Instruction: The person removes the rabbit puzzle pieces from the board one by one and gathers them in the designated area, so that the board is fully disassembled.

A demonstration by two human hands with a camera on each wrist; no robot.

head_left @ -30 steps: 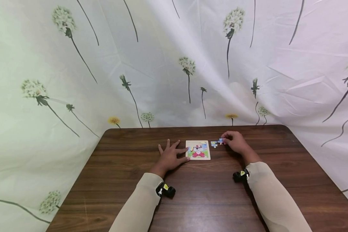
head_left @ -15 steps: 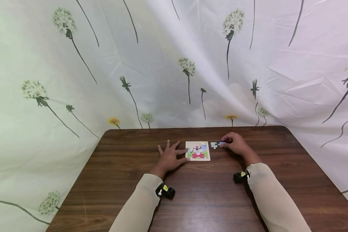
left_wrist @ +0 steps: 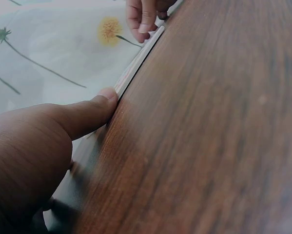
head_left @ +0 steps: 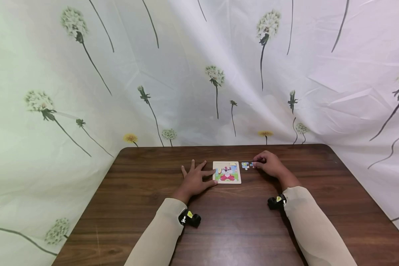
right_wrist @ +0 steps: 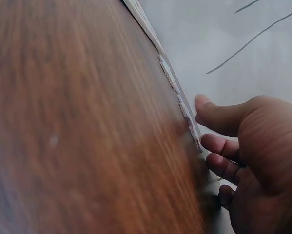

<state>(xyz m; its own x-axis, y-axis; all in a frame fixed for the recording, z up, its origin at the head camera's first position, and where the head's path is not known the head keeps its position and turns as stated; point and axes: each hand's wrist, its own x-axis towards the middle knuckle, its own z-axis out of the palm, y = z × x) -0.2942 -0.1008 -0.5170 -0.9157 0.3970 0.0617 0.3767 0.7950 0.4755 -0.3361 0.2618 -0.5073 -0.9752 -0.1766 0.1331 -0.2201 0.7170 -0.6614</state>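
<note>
In the head view a square jigsaw puzzle board (head_left: 227,172) with a cartoon animal in red lies on the table. My left hand (head_left: 194,181) is spread flat to its left; the thumb and a finger touch its left edge. In the left wrist view that thumb (left_wrist: 99,109) rests against the board's thin side. To the right of the board lie loose blue jigsaw pieces (head_left: 245,166). My right hand (head_left: 268,163) has its fingertips at the outer piece, partly covering it. The right wrist view shows a gap between thumb and fingers, beside the flat pieces (right_wrist: 183,108).
The dark wooden table (head_left: 232,229) ends in a far edge just behind the board and pieces. Behind it hangs a pale cloth (head_left: 186,92) printed with dandelions. Small black cameras (head_left: 190,218) are strapped at both wrists.
My right fingertips and the outer jigsaw piece have shifted slightly toward me, and the thumb now covers more of the piece. My left hand and the board have stayed in place.
</note>
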